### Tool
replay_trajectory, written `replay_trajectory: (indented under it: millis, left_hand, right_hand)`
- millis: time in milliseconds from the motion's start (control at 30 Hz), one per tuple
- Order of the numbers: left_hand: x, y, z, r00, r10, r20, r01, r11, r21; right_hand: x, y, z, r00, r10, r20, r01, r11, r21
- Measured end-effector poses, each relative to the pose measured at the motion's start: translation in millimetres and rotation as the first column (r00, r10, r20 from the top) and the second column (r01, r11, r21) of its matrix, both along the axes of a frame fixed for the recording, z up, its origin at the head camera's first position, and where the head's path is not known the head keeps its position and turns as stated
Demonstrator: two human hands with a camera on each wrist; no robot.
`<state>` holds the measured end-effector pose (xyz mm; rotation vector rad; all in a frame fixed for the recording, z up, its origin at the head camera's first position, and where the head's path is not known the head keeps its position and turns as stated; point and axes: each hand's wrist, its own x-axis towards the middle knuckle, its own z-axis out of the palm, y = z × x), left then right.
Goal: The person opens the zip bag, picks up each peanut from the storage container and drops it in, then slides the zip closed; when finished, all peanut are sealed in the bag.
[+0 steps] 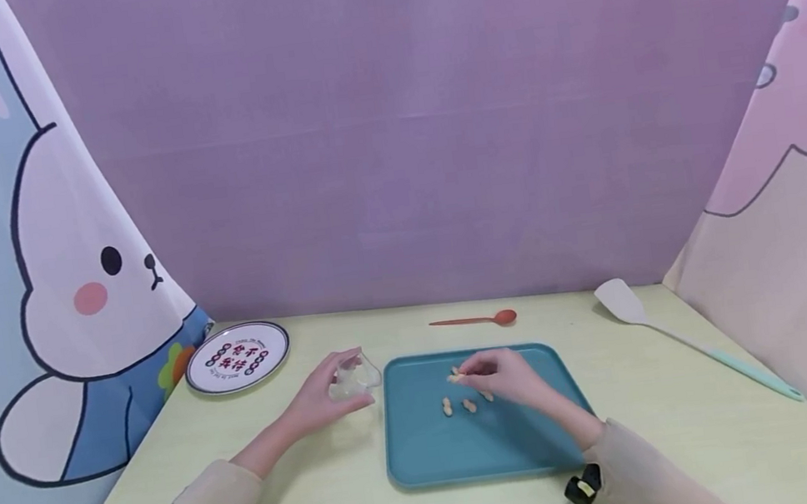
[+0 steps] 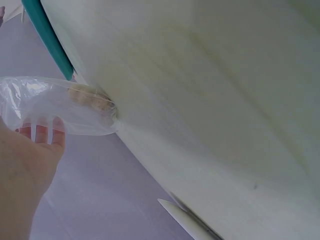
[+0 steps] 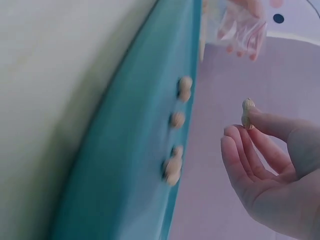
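My left hand [image 1: 319, 398] grips a clear plastic bag [image 1: 354, 379] just left of the teal tray [image 1: 474, 458], with fingers and thumb around its sides. Through the film in the left wrist view, a peanut [image 2: 90, 97] or two shows at the bag's far end. Over the tray, my right hand [image 1: 507, 375] pinches one unshelled peanut [image 3: 247, 113] between thumb and fingertips, raised off the surface. Several other peanuts [image 1: 447, 406] lie loose on the tray below that hand; part of them is hidden by it in the head view.
Behind the tray lies a red spoon [image 1: 506, 317]. A white plate with printed characters [image 1: 237, 356] sits at the back left. On the right rests a spatula [image 1: 754, 374] with a mint handle and white blade. Purple cloth [image 1: 389, 136] hangs along the table's back.
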<state>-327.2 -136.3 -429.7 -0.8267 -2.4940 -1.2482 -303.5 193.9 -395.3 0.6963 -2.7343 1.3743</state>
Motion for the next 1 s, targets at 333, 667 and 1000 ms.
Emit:
replay_trajectory:
  millis: [333, 667, 1000]
  left_hand:
    - [0.1, 0.0, 0.9, 1.000, 0.001, -0.007, -0.001, 1.000, 0.003]
    - [0.1, 1.0, 2.4, 1.000, 0.006, 0.010, -0.006, 1.000, -0.004]
    - [0.2, -0.7, -0.3, 1.000, -0.002, 0.007, 0.002, 1.000, 0.014]
  right_hand:
    - [-9.4, -57.1, 15.1, 0.999, 0.020, -0.036, -0.023, 0.993, -0.114]
    - [-5.6, -105.5, 29.8, 0.997, 0.057, -0.059, -0.064, 0.988, -0.140]
    - [-11.9, -124.4, 21.9, 0.993, 0.081, -0.082, -0.090, 0.990, -0.106]
